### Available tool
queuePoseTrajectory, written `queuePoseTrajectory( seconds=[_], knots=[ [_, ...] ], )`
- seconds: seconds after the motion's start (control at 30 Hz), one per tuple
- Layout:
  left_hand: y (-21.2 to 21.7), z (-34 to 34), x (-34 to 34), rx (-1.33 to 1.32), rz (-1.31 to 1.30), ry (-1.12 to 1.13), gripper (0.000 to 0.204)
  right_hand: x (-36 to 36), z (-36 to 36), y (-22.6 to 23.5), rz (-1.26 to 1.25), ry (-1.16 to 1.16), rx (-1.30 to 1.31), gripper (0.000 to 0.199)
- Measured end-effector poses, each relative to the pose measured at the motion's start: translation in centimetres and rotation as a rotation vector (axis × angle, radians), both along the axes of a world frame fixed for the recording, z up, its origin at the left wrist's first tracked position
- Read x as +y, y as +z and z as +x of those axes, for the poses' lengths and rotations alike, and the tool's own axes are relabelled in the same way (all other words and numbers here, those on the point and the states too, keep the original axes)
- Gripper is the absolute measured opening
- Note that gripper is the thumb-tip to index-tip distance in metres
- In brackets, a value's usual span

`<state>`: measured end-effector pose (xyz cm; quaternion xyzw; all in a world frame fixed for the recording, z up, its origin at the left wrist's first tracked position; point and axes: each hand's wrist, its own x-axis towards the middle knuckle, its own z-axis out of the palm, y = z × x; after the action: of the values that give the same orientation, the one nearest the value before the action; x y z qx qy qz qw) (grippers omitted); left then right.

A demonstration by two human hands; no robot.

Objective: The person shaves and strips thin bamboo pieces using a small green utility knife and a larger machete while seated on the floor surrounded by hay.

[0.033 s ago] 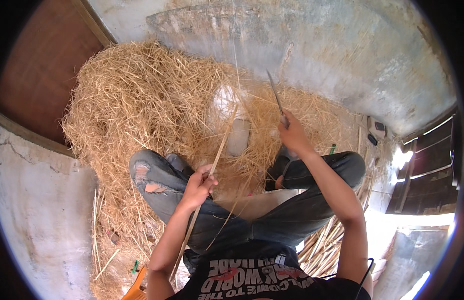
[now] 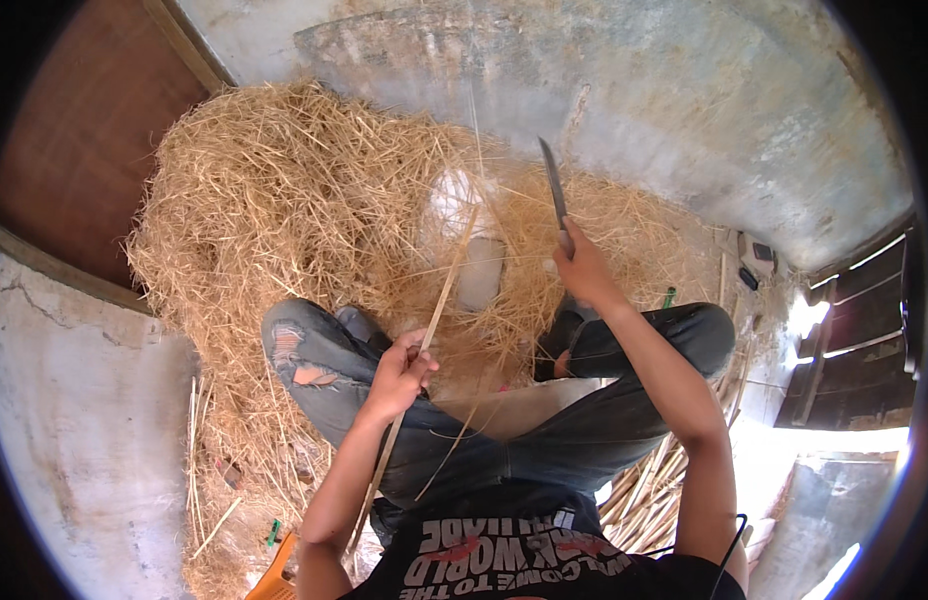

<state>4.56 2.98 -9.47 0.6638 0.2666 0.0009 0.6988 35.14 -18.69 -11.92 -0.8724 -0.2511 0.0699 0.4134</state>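
My left hand (image 2: 403, 376) is closed around a long, thin strip of bamboo (image 2: 447, 290). The strip slants from beside my left forearm up toward the middle of the straw. In my right hand (image 2: 584, 268) is a knife (image 2: 554, 185), its narrow dark blade pointing up and away toward the wall. Blade and strip are apart. A thin curled shaving (image 2: 450, 452) lies across my lap, below the gap between the two hands. Between my feet sits a greyish block (image 2: 480, 272), with a white patch (image 2: 452, 207) just beyond it.
A large heap of straw-like shavings (image 2: 274, 190) fills the far left, against a weathered wall (image 2: 674, 120). Bundled bamboo sticks (image 2: 646, 490) lie beside my right thigh. An orange plastic piece (image 2: 274, 577) is at the lower left. A small dark object (image 2: 749, 278) lies at the right.
The knife in my right hand has turned slightly, showing more of its blade's flat side. My left hand and the bamboo strip have hardly moved.
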Motion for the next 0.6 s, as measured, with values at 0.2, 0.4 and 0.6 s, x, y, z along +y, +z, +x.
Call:
queuePoseTrajectory(
  seconds=[0.2, 0.4, 0.6],
  knots=[
    [0.1, -1.1, 0.2, -0.016, 0.089, 0.012, 0.040, -0.2, -2.0, 4.9, -0.277, 0.563, 0.126, 0.052],
    [-0.9, -1.2, -0.5, -0.057, 0.216, -0.002, 0.038, -6.2, -4.8, 13.6, -0.310, 0.613, 0.066, 0.039],
    [0.3, -0.5, -1.1, 0.028, 0.171, -0.060, 0.039, -12.8, -5.4, 21.9, -0.293, 0.430, 0.165, 0.037]
  ],
)
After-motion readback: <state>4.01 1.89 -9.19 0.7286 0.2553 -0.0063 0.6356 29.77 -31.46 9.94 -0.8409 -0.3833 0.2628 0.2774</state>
